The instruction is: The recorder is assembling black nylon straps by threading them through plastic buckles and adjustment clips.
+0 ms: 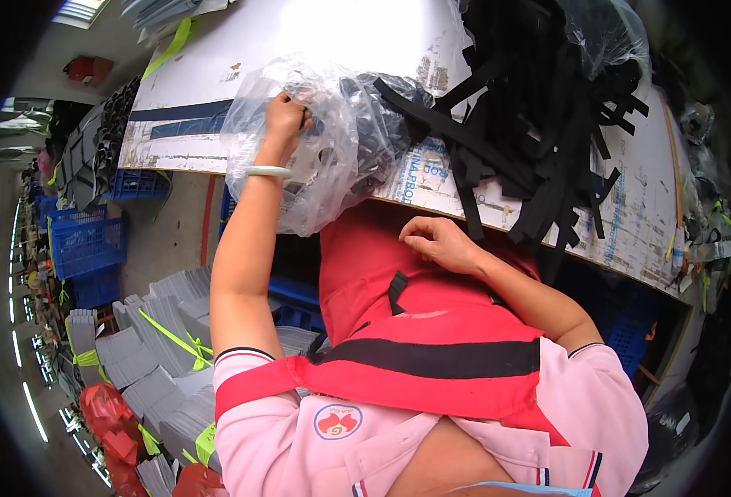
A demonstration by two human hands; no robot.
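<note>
My left hand (286, 123) is closed at the clear plastic bag (332, 178) on the near side of the table, its fingers curled on the thin film. A small dark bit shows at its fingertips, too small to name. Black pieces show through the bag's right part. Over the lap of my red apron (357, 257) hangs my right hand (444, 245), just off the table's front edge. Its fingers are loosely curled in with the thumb close to them, and nothing shows in them. To the right lies a tangled heap of black strips (539, 124), several hanging over the edge.
The white table (208, 153) has a worn, printed top and a dark flat band (183, 120) at its left. Grey stacked sheets (146, 364) tied with yellow-green strips stand on my left, near red bags (108, 418). Blue crates (88, 244) stand farther back.
</note>
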